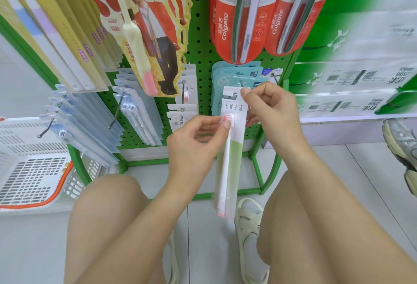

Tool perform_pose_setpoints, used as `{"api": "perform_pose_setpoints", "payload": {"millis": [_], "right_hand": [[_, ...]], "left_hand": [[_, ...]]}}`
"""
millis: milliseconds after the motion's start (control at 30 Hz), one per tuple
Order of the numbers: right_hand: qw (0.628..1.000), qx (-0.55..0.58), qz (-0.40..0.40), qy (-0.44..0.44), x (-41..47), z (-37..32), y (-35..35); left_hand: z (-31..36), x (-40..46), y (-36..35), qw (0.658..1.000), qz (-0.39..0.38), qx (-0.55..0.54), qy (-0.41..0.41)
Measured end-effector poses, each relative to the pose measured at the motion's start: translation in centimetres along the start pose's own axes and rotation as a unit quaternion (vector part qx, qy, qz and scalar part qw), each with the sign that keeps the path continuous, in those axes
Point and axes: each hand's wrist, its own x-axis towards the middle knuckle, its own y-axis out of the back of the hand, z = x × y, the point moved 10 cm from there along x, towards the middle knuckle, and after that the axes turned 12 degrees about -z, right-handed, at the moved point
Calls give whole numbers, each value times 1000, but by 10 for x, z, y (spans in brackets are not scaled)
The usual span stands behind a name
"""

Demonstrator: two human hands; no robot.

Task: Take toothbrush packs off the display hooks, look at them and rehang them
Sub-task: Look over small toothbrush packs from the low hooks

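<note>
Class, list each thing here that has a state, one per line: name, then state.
White-green pack: off its hook, held upright in both hands.
Left hand: pinches the pack near the brush head.
Right hand: pinches the pack's top corner.
Colgate packs: hanging.
Teal packs: hanging.
Basket: on the floor.

A shop aisle is shown: a green pegboard display stand (199, 42) is hung with rows of toothbrush packs on metal hooks (116, 112), among them red Colgate twin packs (237, 24) at its upper edge. Boxed goods are stacked on a shelf (352, 85) beside it, and a white shopping basket (33, 164) is set on the tiled floor (203, 227) at the stand's lower left corner
</note>
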Motion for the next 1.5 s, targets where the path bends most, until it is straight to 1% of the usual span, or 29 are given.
{"api": "perform_pose_setpoints", "payload": {"millis": [167, 367, 533, 600, 667, 733, 867, 967, 1033, 1100, 1167, 1200, 1267, 1400, 1500], "right_hand": [[998, -36, -53, 3, 1, 1, -12], [997, -37, -58, 25, 2, -1, -13], [997, -42, -63, 15, 1, -2, -14], [995, -47, -86, 15, -1, -2, -17], [990, -63, -128, 14, -4, -3, -28], [987, -83, -139, 17, -5, -2, -32], [989, -85, -114, 29, -1, -2, -25], [997, -26, -66, 11, 2, -2, -12], [999, 21, -27, -5, 3, 0, -1], [998, 50, -6, -23, 4, 3, 5], [996, 82, 3, -37, 5, 7, 8], [995, 94, 7, -42, 5, 8, 9], [993, 107, 11, -52, 4, 9, 10], [993, 99, 12, -63, 1, 4, 9], [998, 40, -9, -49, 0, -3, 3]], "left_hand": [[2, 1, 0, 999, -11, -32, -8], [-2, 2, 2, 999, -16, -49, -7], [-3, 2, 3, 999, -14, -50, -4], [-2, 2, 5, 998, -4, -55, -6], [1, 2, 7, 998, 6, -56, -12], [4, 2, 8, 999, 7, -50, -20], [1, 4, 7, 999, -9, -28, -26], [-4, 5, 9, 1000, -6, -17, -18], [-4, 5, 7, 1000, -18, 12, -10], [-9, 5, 0, 997, -56, 42, 18], [-17, 5, -12, 990, -114, 64, 57], [-19, 4, -18, 985, -142, 80, 64], [-16, 1, -25, 979, -176, 87, 50], [-8, 2, -22, 984, -159, 83, 7], [-5, 2, -14, 985, -119, 127, -16]]}}
